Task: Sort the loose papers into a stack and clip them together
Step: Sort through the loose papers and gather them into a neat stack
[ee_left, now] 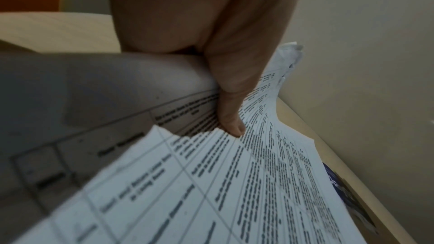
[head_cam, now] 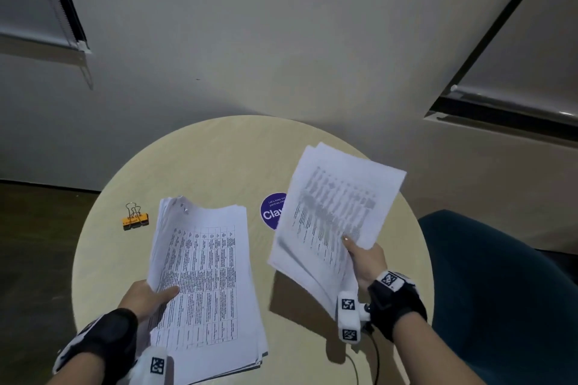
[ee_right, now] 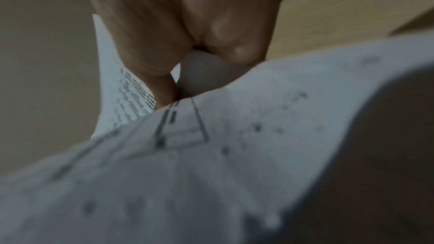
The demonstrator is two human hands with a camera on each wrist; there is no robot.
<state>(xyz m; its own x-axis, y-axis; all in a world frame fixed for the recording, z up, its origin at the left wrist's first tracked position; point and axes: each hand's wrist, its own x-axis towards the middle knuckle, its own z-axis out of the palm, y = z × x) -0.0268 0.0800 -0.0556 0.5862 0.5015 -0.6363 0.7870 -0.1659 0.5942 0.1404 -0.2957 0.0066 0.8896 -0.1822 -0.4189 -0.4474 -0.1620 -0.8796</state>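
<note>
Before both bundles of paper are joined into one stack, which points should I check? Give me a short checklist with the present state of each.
1. Left hand has a firm grip on the larger bundle: ok, thumb on top.
2. Right hand grips the smaller bundle: ok, pinched at its near corner.
3. Edges of the smaller bundle aligned: not ok, sheets fan out.
4. Edges of the larger bundle aligned: not ok, far left corner is ruffled.
5. Binder clip free on the table: ok, left of the larger bundle.
6. All sheets face the same way: cannot tell.
</note>
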